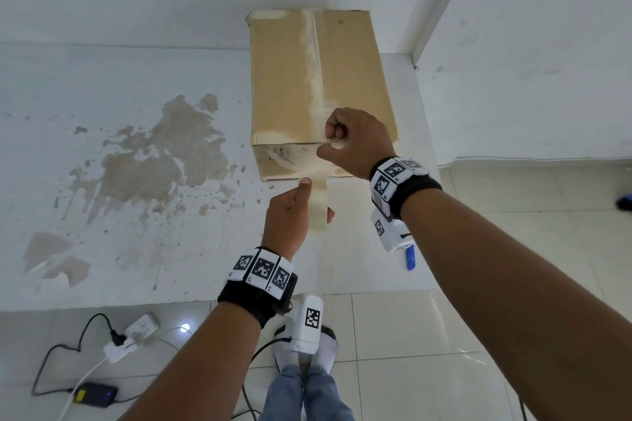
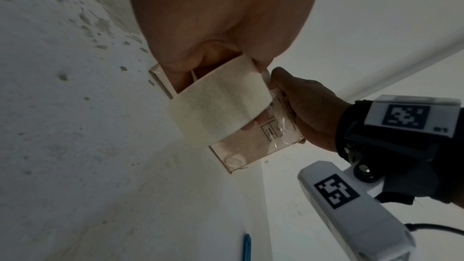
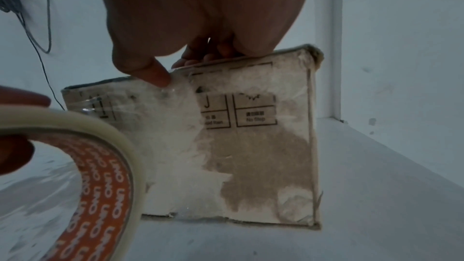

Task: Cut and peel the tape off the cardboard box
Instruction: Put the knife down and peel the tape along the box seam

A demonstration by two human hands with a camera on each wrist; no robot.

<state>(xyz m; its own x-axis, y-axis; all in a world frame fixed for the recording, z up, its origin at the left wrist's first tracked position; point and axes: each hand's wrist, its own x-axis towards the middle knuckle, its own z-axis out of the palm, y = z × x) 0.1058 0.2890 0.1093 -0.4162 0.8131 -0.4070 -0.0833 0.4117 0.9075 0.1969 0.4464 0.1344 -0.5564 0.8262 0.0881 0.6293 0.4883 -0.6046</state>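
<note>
The cardboard box (image 1: 307, 79) lies on a white worn tabletop (image 1: 102, 96), with old tape residue down its top seam. My left hand (image 1: 313, 202) grips a roll of pale tape (image 1: 319, 205) just in front of the box's near face; the roll (image 2: 218, 104) has an orange printed core (image 3: 108, 166). My right hand (image 1: 337, 138) is curled at the box's near top edge. Its thumb (image 3: 153, 72) presses clear tape (image 3: 150, 106) onto the printed front face (image 3: 251, 156), pinching it against the curled fingers. Right hand (image 2: 303, 106) and box (image 2: 251, 146) also show from the left wrist.
A blue cutter-like tool (image 1: 410, 258) lies on the tabletop near its front edge, right of my hands. A white wall and a column (image 1: 434, 0) stand behind the box. On the tiled floor below are a power strip (image 1: 140, 326), cables and an adapter (image 1: 95, 395).
</note>
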